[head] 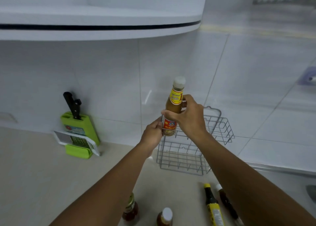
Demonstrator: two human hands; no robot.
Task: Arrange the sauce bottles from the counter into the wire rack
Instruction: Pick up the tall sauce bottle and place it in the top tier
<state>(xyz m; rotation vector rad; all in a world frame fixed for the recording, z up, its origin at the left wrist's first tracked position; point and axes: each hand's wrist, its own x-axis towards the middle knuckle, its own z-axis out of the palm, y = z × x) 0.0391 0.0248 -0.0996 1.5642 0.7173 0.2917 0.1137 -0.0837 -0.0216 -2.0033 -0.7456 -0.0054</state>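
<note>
A brown sauce bottle [173,106] with a white cap and red-yellow label is held upright in the air, above the left front of the grey wire rack [220,128]. My left hand [152,133] grips its base and my right hand [189,116] wraps its middle. Several bottles remain on the counter near me: a jar with a gold lid [130,208], a white-capped bottle [165,217], a dark bottle with yellow cap and label [212,207], and a dark white-capped bottle [225,201] partly hidden behind my right forearm. The rack holds nothing.
A green knife block [85,128] with black-handled knives stands against the tiled wall at the left, with a white and green grater [77,143] leaning in front of it. A white cabinet [102,20] overhangs the counter. The rack sits in the wall corner.
</note>
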